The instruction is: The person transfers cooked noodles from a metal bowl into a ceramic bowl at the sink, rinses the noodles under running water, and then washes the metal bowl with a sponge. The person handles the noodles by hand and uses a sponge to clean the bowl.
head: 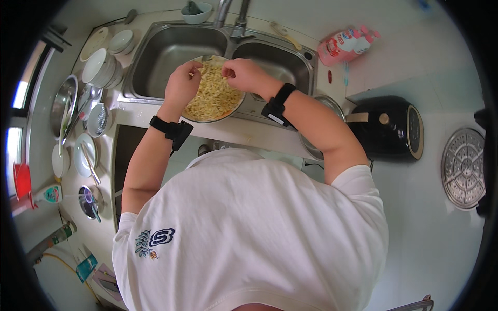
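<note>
A round white dish heaped with pale yellow-green shredded food sits at the sink's front edge, between the two basins. My left hand is over the dish's left rim, with thumb and fingertips curled together. Above the upper right part of the food is my right hand, its fingers bent inward and a small pale bit at the fingertips. Whether either hand pinches a piece of food is too small to tell. Each wrist wears a black strap with a small device.
Behind the dish lies a steel double sink with a faucet. Stacked white bowls, a steel basin and a plate line the left counter. Pink bottles and a black air fryer stand at right.
</note>
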Demonstrator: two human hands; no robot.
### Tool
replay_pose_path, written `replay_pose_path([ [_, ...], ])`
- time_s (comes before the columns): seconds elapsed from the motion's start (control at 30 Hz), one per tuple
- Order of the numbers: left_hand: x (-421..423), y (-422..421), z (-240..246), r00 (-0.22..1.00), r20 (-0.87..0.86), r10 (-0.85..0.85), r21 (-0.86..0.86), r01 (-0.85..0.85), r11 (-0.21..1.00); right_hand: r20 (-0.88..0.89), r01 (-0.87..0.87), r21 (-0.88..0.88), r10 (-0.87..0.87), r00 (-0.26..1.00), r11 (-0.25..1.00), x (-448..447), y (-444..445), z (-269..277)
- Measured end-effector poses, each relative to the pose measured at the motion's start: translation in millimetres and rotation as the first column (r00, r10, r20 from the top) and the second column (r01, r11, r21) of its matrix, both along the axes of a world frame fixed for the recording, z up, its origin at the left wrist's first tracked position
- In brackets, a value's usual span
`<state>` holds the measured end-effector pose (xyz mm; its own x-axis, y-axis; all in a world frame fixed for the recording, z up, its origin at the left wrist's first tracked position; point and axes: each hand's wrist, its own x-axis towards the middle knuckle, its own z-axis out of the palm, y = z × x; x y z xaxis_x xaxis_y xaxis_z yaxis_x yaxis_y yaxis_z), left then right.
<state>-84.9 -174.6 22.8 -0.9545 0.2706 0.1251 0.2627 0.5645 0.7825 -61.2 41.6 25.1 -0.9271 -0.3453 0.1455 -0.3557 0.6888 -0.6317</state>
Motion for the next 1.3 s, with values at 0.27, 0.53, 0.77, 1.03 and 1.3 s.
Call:
replay_pose_path([
  [0.27, 10, -24, -7, 0.999, 0.025, 0.035, -0.018, -0.034, 0.999, 0.189, -0.019, -0.113, 0.04, 0.981, 0.993, -12, 5, 6],
  [0.53, 19, 40, 0, 0.967, 0.068, -0.244, 0.036, 0.242, 0.97, 0.48, 0.347, -0.404, -0.126, 0.868, 0.847, 56, 118, 36],
  [0.77, 45, 112, -4, 0.862, 0.087, -0.499, 0.029, 0.499, 0.866, 0.499, 0.599, -0.071, -0.491, 0.714, 0.798, 172, 231, 20],
  [1.03, 73, 158, -8, 0.79, 0.091, -0.606, 0.018, 0.607, 0.794, 0.586, 0.469, 0.337, -0.572, 0.574, 0.816, 232, 254, -38],
  [1.3, 86, 174, -9, 0.758, 0.143, -0.636, 0.011, 0.642, 0.767, 0.301, 0.279, 0.692, -0.617, 0.727, 0.666, 219, 239, -87],
])
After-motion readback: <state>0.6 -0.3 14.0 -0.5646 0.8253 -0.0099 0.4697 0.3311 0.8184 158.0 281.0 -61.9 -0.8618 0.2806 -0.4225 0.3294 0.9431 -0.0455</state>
